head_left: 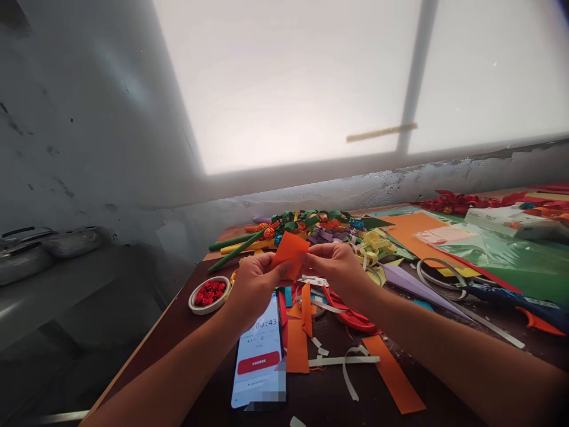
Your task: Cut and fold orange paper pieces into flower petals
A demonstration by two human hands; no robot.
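Orange four-sided paper piece [290, 249] pinched between both hands

You have it raised in front of you, above the cluttered dark brown tabletop [320, 394], probably so that its edges are free of the scraps below. Your bare left hand [253, 286] grips the left side between thumb and fingers; your bare right hand [340, 270] pinches the right edge by the fingertips. Holding it from opposite sides likely lets you steer each edge separately and leaves its upper corner uncovered. Whether it is one layer or folded is hard to tell, since your fingers hide the lower part.

Beneath your hands lie red-handled metal scissors [362, 326], apparently set within easy reach. A flat orange paper strip [297, 350] rests beside the lit smartphone [259, 338], whose screen faces up, perhaps so you can read its running digits. Left of that, a round white ring [192, 299] surrounds small crumpled red paper pieces [210, 292], presumably to stop them scattering.
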